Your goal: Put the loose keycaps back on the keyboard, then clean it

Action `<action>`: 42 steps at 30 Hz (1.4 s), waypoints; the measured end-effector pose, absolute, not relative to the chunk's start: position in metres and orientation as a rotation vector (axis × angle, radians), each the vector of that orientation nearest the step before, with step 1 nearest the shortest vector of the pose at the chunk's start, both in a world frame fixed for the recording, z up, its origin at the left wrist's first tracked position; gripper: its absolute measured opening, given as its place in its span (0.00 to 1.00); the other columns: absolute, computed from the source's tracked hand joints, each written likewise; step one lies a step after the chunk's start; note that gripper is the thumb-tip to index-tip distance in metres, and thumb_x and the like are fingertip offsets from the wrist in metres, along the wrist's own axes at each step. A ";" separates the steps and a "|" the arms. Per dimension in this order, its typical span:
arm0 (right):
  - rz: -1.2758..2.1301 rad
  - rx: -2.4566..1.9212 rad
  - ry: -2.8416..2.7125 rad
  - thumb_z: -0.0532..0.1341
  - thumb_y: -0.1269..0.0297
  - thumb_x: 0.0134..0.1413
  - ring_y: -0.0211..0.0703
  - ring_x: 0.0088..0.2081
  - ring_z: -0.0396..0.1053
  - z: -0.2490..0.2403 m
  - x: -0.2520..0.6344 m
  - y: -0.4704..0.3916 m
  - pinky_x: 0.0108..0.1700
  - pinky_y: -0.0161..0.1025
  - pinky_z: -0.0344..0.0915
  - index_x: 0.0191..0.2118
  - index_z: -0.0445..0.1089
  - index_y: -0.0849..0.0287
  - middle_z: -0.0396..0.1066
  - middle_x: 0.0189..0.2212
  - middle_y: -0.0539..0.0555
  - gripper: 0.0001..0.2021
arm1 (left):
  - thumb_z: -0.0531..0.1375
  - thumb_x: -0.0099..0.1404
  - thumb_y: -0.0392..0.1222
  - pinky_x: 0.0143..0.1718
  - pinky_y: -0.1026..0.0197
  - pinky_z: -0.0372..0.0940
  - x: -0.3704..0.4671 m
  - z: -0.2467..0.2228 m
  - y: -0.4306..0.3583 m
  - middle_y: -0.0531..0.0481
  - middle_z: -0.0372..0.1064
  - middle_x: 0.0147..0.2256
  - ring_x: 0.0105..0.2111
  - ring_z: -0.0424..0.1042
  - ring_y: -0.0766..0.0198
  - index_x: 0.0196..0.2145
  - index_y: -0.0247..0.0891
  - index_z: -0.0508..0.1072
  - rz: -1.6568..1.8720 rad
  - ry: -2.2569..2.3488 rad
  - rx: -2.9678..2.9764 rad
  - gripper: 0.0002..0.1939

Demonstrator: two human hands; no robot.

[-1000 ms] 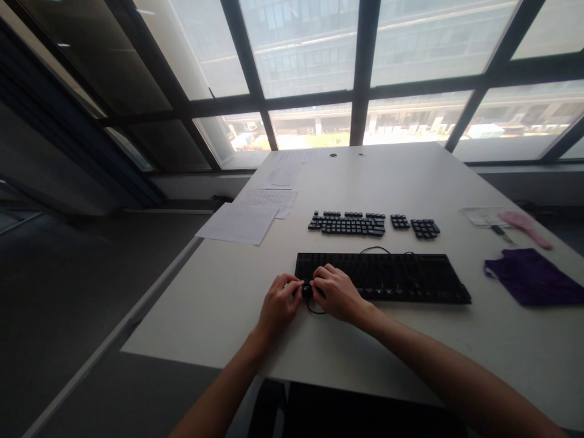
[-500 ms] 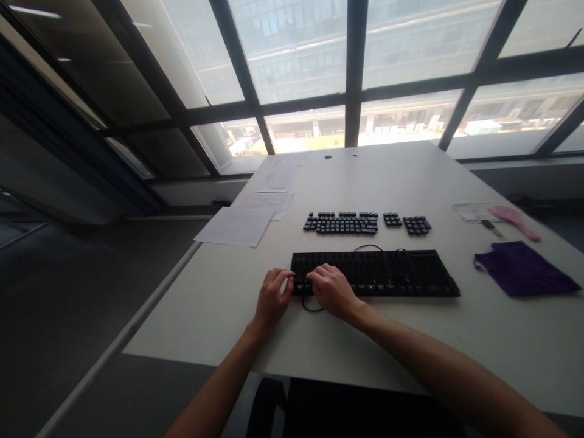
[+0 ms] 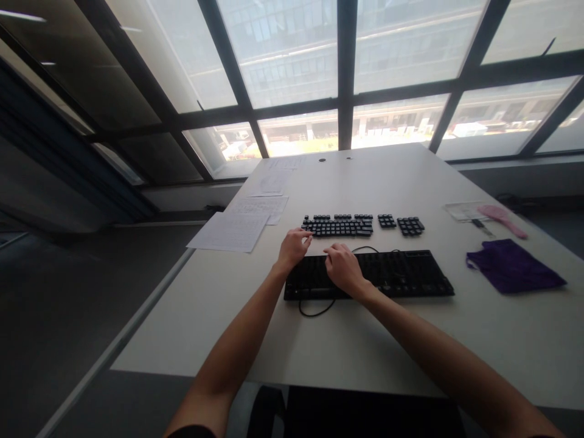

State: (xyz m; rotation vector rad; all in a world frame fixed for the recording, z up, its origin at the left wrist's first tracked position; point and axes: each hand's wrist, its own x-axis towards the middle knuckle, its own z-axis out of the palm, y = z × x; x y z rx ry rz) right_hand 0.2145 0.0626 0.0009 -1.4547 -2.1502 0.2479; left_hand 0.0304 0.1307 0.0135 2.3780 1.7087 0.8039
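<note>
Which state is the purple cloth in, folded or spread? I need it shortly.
Spread: the purple cloth lies flat on the table, right of the keyboard.

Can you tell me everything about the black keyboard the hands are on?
The black keyboard is a long, flat, dark rectangle lying on the white table, its long side across the person's view. Its top looks like a dark grid, its details too dim to make out. The right hand rests on its left part. The left hand is just past its far left corner, by the loose keycaps set out in rows behind it. A thin black loop of cable curls out at its near left edge.
</note>
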 end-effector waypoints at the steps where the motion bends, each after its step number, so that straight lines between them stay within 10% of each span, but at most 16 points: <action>1: 0.232 -1.492 -2.161 0.53 0.71 0.65 0.53 0.48 0.65 0.003 0.215 0.072 0.50 0.44 0.61 0.49 0.75 0.62 0.72 0.44 0.62 0.15 | 0.60 0.68 0.39 0.53 0.55 0.66 0.034 0.012 0.138 0.45 0.77 0.42 0.44 0.73 0.56 0.44 0.40 0.82 0.765 1.735 2.396 0.11; 42: 0.049 -1.347 -2.522 0.58 0.72 0.63 0.54 0.50 0.64 0.012 0.184 0.151 0.50 0.46 0.55 0.38 0.78 0.62 0.77 0.42 0.63 0.10 | 0.68 0.61 0.35 0.45 0.56 0.66 0.004 0.025 0.070 0.52 0.80 0.35 0.37 0.73 0.58 0.34 0.42 0.82 0.893 1.558 2.275 0.04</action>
